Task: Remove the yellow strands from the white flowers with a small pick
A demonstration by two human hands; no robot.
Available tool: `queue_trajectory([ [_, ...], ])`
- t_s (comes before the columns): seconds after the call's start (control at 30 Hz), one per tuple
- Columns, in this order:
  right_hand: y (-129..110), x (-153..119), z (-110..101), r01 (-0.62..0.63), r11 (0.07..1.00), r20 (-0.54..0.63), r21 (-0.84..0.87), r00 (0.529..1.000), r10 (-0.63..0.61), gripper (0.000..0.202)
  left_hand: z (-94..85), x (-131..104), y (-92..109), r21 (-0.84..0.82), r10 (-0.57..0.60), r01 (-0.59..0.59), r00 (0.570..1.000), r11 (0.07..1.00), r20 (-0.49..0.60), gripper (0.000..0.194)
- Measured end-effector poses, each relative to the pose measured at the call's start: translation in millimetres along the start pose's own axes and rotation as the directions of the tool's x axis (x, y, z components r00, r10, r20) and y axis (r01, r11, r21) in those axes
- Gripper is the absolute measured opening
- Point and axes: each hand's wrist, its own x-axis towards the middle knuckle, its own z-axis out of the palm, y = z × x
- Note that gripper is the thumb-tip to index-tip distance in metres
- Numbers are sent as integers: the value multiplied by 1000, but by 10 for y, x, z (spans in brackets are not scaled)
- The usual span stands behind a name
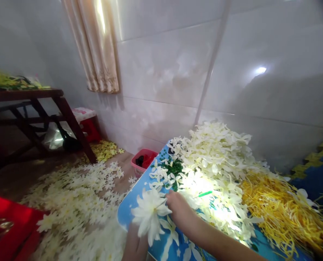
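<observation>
A large white flower with layered petals is held up over the front left corner of the blue table. My left hand is under it, closed on its base, with most of the fingers hidden by the petals. At the flower's right edge, my right hand is closed in a pinch; what its fingertips hold is hidden. Just beyond it, a thin green stick-like piece lies over the brightly lit white petals. Small dark green pieces and loose white blossoms lie around the hands.
A tall heap of white petals covers the table's back, with yellow strands to its right. White flowers spread across the floor. A pink bin, a red stool and a dark wooden table stand at left.
</observation>
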Motion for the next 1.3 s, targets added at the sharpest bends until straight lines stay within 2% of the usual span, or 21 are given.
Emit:
queue_trajectory([
  [0.1,-73,-121,-166,-29,1000,-60,9,998,30,26,82,-40,60,-78,12,-12,1000,997,7,64],
  [0.17,-100,-213,-302,-23,998,-105,58,994,29,30,111,-52,80,-109,-10,12,1000,994,21,62],
  [0.27,-110,-360,-469,14,984,-177,175,984,17,29,122,-58,83,-103,0,2,1000,995,22,63],
  [0.37,-107,-507,-555,34,953,-225,301,974,37,16,154,-89,91,-60,33,-32,999,998,20,66],
  [0.43,-108,-589,-580,22,878,-239,479,965,106,6,193,-134,102,-7,32,-32,998,999,48,65],
  [0.5,-106,-645,-585,11,723,-238,691,947,213,11,225,-179,108,33,45,-47,997,998,62,65],
  [0.57,-97,-667,-561,18,593,-229,805,931,284,17,226,-196,99,59,83,-85,995,995,51,62],
  [0.6,-90,-667,-534,30,607,-250,794,927,281,17,212,-187,87,70,100,-103,994,992,42,59],
  [0.73,-50,-625,-333,92,837,-376,539,916,141,20,96,-79,1,110,105,-109,994,988,36,46],
  [0.8,-29,-584,-214,100,893,-397,438,913,93,25,39,-25,-36,124,90,-95,995,988,45,47],
  [0.93,17,-453,-40,103,952,-407,288,913,25,32,-30,19,-36,148,81,-87,996,985,44,49],
  [1.07,38,-329,37,75,979,-375,190,927,2,36,-65,31,16,145,119,-123,992,982,30,49],
  [1.2,7,-308,63,38,981,-372,188,927,35,40,-74,45,3,160,153,-154,988,975,19,45],
  [1.3,-9,-326,70,40,968,-387,248,920,61,34,-61,49,-28,154,177,-181,984,971,36,45],
])
